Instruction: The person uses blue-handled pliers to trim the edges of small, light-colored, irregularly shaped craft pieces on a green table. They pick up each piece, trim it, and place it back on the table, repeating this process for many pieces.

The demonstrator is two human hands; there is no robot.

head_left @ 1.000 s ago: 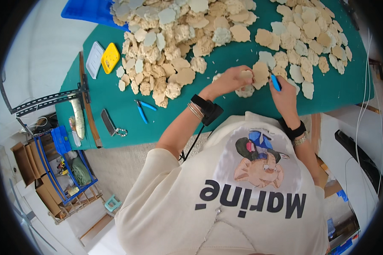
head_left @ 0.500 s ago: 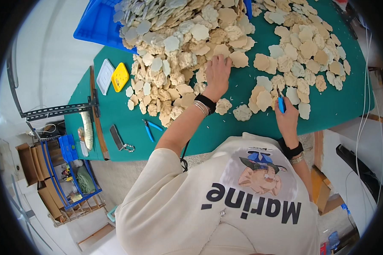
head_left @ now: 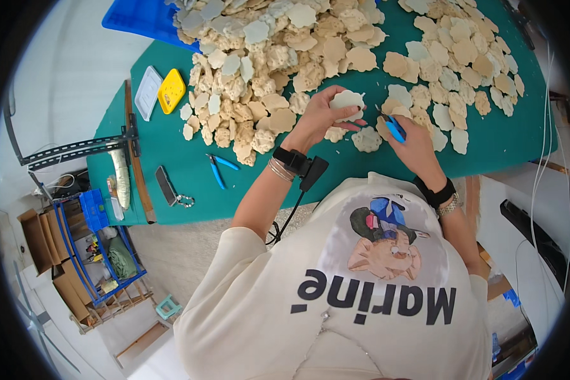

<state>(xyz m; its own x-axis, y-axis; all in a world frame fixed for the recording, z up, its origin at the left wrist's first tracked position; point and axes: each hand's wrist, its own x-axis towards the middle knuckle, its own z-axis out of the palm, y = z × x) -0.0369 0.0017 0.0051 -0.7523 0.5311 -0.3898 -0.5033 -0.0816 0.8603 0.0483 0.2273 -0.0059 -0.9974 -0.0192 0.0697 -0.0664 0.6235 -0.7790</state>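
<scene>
My left hand (head_left: 316, 119) holds a pale, flat piece with a scalloped edge (head_left: 347, 103) above the green table, its thumb across the front. A small nub sticks up from the piece's upper right edge. In my right hand (head_left: 417, 147) is a pair of blue-handled nippers (head_left: 395, 128), the tips pointing up and left toward the piece, a little apart from it. Below the hands lies a bumpy cream piece (head_left: 366, 140) on the table. A large heap of similar beige pieces (head_left: 266, 76) rises beyond and left of my left hand.
A second spread of pieces (head_left: 456, 69) covers the far right of the green table (head_left: 259, 202). On the left are a blue bin (head_left: 139, 22), a white tray (head_left: 147, 94), a yellow tray (head_left: 171, 92), spare blue-handled nippers (head_left: 220, 169) and a phone (head_left: 166, 185).
My left hand has drawn back from the heap and now holds a flat piece. My right hand has moved left with the nippers, closer to my left hand.
</scene>
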